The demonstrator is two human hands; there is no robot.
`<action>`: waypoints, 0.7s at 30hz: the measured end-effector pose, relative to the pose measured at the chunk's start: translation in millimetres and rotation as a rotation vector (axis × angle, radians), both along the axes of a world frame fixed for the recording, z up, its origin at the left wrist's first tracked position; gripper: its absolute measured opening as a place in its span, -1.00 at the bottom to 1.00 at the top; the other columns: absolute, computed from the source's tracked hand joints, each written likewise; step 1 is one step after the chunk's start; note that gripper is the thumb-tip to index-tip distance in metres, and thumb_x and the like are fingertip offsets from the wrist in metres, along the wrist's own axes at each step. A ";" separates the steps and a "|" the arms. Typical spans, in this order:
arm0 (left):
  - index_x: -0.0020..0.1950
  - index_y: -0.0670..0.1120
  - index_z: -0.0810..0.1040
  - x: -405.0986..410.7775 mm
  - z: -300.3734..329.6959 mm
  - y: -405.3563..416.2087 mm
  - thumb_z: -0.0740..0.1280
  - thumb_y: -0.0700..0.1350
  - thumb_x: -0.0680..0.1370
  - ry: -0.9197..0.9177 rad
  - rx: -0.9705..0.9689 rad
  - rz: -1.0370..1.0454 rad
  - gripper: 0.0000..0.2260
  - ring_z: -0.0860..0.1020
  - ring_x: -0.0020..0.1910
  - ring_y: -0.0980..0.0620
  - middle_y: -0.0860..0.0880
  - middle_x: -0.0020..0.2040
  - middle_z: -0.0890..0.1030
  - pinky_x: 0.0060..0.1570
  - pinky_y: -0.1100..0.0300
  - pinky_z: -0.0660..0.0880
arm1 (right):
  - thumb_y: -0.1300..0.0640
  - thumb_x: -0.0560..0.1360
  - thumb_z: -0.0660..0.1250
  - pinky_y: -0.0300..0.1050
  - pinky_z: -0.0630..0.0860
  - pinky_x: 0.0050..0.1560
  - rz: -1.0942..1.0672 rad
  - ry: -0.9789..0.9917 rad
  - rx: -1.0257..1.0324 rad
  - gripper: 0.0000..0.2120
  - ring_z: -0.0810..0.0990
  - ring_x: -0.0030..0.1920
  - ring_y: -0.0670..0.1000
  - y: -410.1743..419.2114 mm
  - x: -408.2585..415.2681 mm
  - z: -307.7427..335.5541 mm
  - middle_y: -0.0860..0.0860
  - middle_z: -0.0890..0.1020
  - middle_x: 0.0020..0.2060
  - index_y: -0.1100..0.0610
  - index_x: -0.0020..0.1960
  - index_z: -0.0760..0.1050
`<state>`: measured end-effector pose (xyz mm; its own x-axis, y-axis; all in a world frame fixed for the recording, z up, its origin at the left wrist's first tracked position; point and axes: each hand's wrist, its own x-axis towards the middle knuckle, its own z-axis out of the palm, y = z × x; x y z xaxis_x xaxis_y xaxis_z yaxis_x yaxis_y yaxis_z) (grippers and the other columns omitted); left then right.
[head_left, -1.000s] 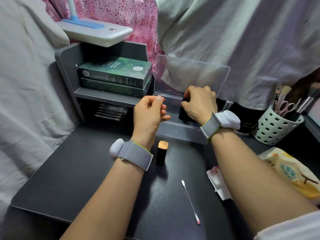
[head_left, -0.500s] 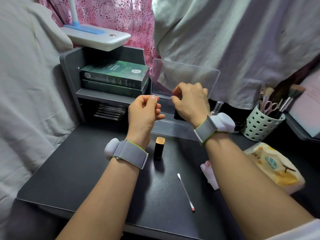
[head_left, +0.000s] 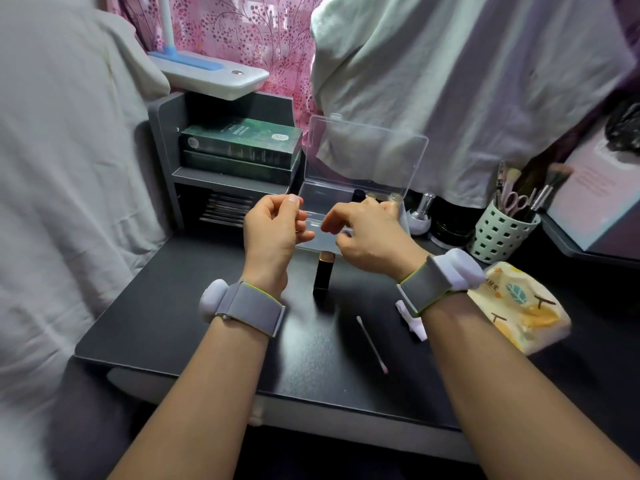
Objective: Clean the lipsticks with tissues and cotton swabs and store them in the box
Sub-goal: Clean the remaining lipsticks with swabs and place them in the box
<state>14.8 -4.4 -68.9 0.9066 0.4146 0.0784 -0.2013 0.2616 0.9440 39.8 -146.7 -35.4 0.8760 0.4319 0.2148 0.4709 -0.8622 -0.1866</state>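
Observation:
A clear plastic box (head_left: 363,157) stands open at the back of the black desk (head_left: 173,323), its lid upright. Inside it a black lipstick (head_left: 358,195) shows above my right hand (head_left: 367,237). A second black lipstick with a gold top (head_left: 322,275) stands upright on the desk in front of the box, between my wrists. My right hand hovers just above and right of it, fingers loosely curled and holding nothing. My left hand (head_left: 273,230) is curled with the thumb against the forefinger; nothing shows in it. A cotton swab (head_left: 372,344) and a crumpled tissue (head_left: 414,323) lie by my right forearm.
A yellow tissue pack (head_left: 523,306) lies at the right, behind it a green perforated cup (head_left: 498,233) of brushes and scissors. A silver-capped bottle (head_left: 420,216) stands right of the box. A grey shelf (head_left: 166,133) with green cartons (head_left: 242,140) and a white lamp (head_left: 214,74) fills the back left.
My right hand has drawn back out of the box toward me and now sits over the standing lipstick; a black lipstick stays in the box. My left hand has barely moved.

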 end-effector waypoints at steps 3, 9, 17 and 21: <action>0.01 -0.21 0.56 -6.7 -3.9 2.4 0.28 -0.20 0.65 0.007 -0.002 0.002 -0.89 0.48 -0.40 0.15 -0.06 -0.26 0.52 -0.34 0.28 0.56 | 0.05 0.52 0.28 0.09 0.21 0.31 0.025 0.054 0.000 -0.75 0.46 0.20 0.02 -1.6 -11.5 -2.6 -0.16 0.65 0.06 -0.09 0.17 0.56; 0.02 -0.22 0.56 -16.6 -10.6 2.5 0.28 -0.21 0.65 0.030 0.000 0.006 -0.89 0.48 -0.40 0.16 -0.07 -0.25 0.53 -0.34 0.27 0.57 | -0.06 0.50 0.28 0.07 0.21 0.25 0.033 0.035 0.005 -0.78 0.48 0.16 0.01 0.8 -20.4 -15.2 -0.17 0.65 -0.01 -0.10 0.11 0.57; -0.03 -0.20 0.57 -24.1 -18.4 1.5 0.29 -0.21 0.64 0.052 0.008 0.008 -0.90 0.49 -0.43 0.20 -0.05 -0.27 0.53 -0.32 0.24 0.61 | -0.16 0.53 0.33 0.05 0.20 0.24 0.026 0.052 0.010 -0.73 0.45 0.16 0.01 2.0 -23.1 -30.4 -0.17 0.63 0.01 -0.10 0.17 0.54; -0.07 -0.15 0.58 -27.7 -25.8 2.2 0.30 -0.21 0.63 0.076 0.023 0.019 -0.89 0.49 -0.43 0.20 -0.05 -0.27 0.54 -0.35 0.25 0.59 | -0.16 0.54 0.33 0.04 0.21 0.26 0.001 0.048 0.029 -0.74 0.46 0.18 0.03 0.0 -22.2 -38.1 -0.14 0.65 0.03 -0.09 0.17 0.54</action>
<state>-12.9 -2.2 -94.7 0.9025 0.4302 0.0194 -0.1333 0.2363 0.9625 17.6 -146.6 -73.5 0.8849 0.4273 0.1855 0.4621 -0.8554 -0.2339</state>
